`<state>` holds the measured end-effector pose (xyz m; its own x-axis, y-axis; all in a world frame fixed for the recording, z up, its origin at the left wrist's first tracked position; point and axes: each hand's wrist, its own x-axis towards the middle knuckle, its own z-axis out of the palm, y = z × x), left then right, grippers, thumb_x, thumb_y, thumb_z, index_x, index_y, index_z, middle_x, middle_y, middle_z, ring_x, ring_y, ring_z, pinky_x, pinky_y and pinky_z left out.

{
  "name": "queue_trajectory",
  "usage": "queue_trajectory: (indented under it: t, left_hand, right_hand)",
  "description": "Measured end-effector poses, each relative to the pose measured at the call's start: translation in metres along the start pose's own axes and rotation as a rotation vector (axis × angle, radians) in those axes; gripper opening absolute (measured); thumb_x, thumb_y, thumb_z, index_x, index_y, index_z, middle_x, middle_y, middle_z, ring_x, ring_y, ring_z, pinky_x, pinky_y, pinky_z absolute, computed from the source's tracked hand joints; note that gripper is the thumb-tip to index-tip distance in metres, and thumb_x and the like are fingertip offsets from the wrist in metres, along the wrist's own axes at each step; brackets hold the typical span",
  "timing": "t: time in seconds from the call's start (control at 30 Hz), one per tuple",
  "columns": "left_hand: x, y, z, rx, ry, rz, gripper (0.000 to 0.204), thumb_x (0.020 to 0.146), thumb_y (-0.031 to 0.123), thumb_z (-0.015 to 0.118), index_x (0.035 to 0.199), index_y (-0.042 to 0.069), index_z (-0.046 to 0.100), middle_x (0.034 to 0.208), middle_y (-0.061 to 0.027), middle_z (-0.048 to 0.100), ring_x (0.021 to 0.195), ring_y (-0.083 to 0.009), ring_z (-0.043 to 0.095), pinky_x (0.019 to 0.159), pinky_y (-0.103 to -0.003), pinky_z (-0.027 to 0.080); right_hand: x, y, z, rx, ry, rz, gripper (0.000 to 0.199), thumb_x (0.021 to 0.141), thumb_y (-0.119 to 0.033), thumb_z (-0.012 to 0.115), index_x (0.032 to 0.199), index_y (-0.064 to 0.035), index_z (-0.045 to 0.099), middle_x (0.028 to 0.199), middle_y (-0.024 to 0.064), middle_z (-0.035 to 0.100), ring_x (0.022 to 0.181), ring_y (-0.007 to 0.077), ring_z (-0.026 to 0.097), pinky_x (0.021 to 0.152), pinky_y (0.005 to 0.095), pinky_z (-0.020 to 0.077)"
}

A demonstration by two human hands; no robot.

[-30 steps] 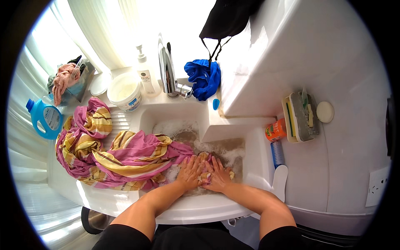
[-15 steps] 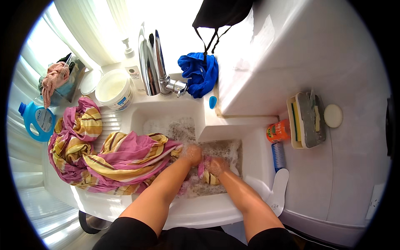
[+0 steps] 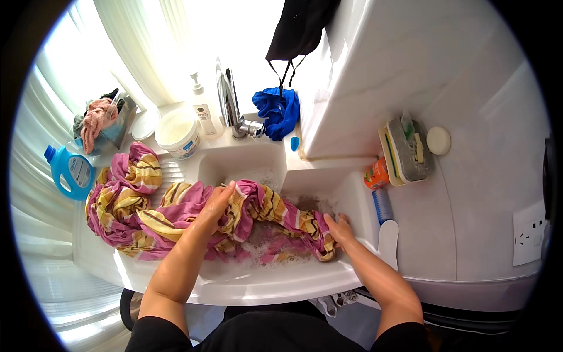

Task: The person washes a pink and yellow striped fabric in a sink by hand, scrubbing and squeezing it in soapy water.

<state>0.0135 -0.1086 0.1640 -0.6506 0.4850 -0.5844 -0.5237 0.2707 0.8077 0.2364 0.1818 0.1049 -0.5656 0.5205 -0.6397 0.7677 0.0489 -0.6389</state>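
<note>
While laying the left hand (image 3: 219,205) over the pink-and-yellow striped cloth (image 3: 185,214), above the left part of the sink (image 3: 252,291), touch the cloth's right end with the right hand (image 3: 340,229), near the sink's right wall. Cannot tell whether gripping or merely resting with the left, because of partly hidden fingers. On the right, hold thumb and fingers slightly apart; cannot tell whether pinching any fabric between them. Have the striped cloth heaped to the left of the sink's basin and strung across the sink in a twisted length, partly down in sudsy water (image 3: 251,252). Behind the sink, from left to right, see an open white tub (image 3: 177,134), a white pump bottle (image 3: 205,114), a chrome tap (image 3: 227,97) and a crumpled blue cloth (image 3: 278,111). Left of the sink, see a blue jug (image 3: 72,173); right of the sink, an orange bottle (image 3: 376,174).
</note>
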Motion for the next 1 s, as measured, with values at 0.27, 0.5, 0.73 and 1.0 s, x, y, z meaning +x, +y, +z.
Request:
queue_trajectory:
  t: [0.27, 0.5, 0.73, 1.0]
  left_hand:
    - [0.03, -0.094, 0.103, 1.668, 0.015, 0.427, 0.077, 0.081, 0.056, 0.055, 0.147, 0.027, 0.027, 0.155, -0.0167, 0.004, 0.142, -0.0396, 0.0, 0.109, -0.063, 0.005]
    - [0.086, -0.157, 0.092, 1.344, 0.146, 0.504, 0.091, 0.066, 0.055, 0.064, 0.142, 0.011, 0.038, 0.152, -0.0236, 0.012, 0.141, -0.0421, -0.001, 0.114, -0.051, 0.003]
    - [0.091, -0.065, 0.067, 0.772, 0.154, 0.468, 0.065, 0.075, 0.042, 0.064, 0.126, 0.003, 0.053, 0.127, -0.0276, 0.049, 0.126, -0.0405, 0.04, 0.102, -0.049, 0.033]
    - [0.102, -0.09, 0.083, 0.789, 0.301, 0.126, 0.07, 0.09, 0.061, 0.035, 0.118, 0.001, 0.055, 0.099, -0.0224, 0.065, 0.101, -0.0395, 0.058, 0.091, -0.042, 0.041]
  right_hand:
    - [-0.014, -0.025, 0.081, -1.252, -0.228, -0.591, 0.098, 0.075, -0.06, 0.061, 0.15, -0.0197, 0.011, 0.154, 0.0207, 0.007, 0.14, 0.0401, 0.016, 0.107, 0.0486, 0.0298]
    - [0.065, 0.04, 0.104, -1.047, -0.644, -0.2, 0.063, 0.079, -0.049, 0.061, 0.125, -0.0109, 0.042, 0.126, 0.0182, 0.041, 0.113, 0.0355, 0.043, 0.091, 0.0437, 0.0407]
    - [0.056, -0.02, 0.045, -0.383, 0.297, -0.551, 0.047, 0.083, -0.044, 0.06, 0.108, -0.0043, 0.06, 0.094, 0.0157, 0.067, 0.081, 0.0319, 0.063, 0.073, 0.0407, 0.0483]
    - [0.064, -0.024, 0.108, 0.832, -0.047, 0.182, 0.067, 0.087, -0.065, 0.039, 0.123, -0.009, 0.05, 0.112, 0.0107, 0.057, 0.099, 0.0251, 0.053, 0.084, 0.0397, 0.0423]
